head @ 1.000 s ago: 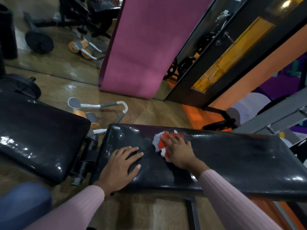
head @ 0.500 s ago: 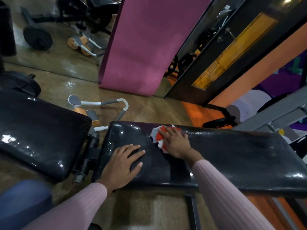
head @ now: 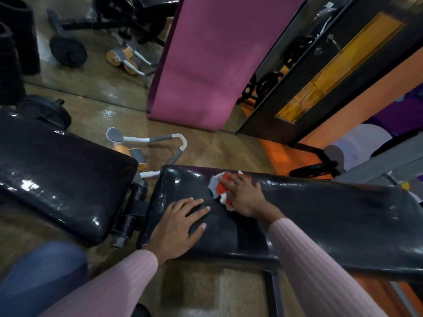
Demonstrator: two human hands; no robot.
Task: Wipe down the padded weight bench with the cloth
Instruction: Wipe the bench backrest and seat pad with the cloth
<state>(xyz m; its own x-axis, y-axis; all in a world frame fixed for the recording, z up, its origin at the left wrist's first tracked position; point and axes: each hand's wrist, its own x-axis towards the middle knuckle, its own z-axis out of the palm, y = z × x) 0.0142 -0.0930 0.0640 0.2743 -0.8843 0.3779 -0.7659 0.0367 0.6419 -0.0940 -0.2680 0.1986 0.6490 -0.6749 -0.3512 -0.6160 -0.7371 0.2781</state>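
The black padded weight bench point(head: 332, 216) runs across the view, with a second black pad point(head: 57, 179) hinged to its left end. A red, white and grey cloth point(head: 220, 187) lies near the far edge of the right pad. My right hand point(head: 243, 195) presses flat on the cloth with straight fingers and covers most of it. Spread flat on the pad's near left part is my left hand point(head: 178, 225), which holds nothing.
A grey and orange ab roller point(head: 146, 145) lies on the floor just behind the gap between the pads. A pink mat point(head: 206, 65) leans against the mirror wall. Weight plates point(head: 45, 110) sit at the far left. The bench's metal frame point(head: 272, 291) runs below the pad.
My right hand has slid the cloth toward the far edge of the pad. My left hand has stayed planted in about the same spot.
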